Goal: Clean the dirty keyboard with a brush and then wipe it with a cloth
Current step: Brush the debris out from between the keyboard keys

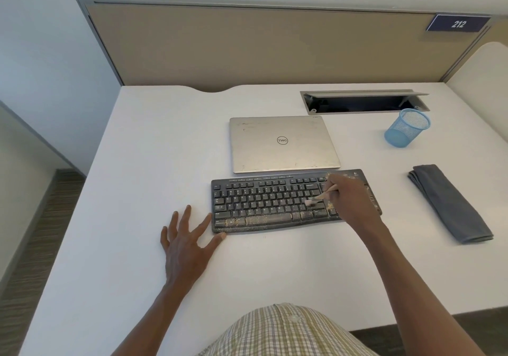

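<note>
With the keyboard [275, 204] lying at frame centre, we are pinching the brush [320, 195] in our right hand [349, 201] while our left hand [187, 243], fingers spread, is bracing its corner, and flicking risks scattering grit across the desk [137, 163].

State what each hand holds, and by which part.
The right hand grips the brush by its wooden handle. The left hand holds nothing, its thumb touching the keyboard.

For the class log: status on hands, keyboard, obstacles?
Right hand grips small wooden brush on dusty black keyboard. Left hand open, steadying its corner. Nothing in the way.
</note>
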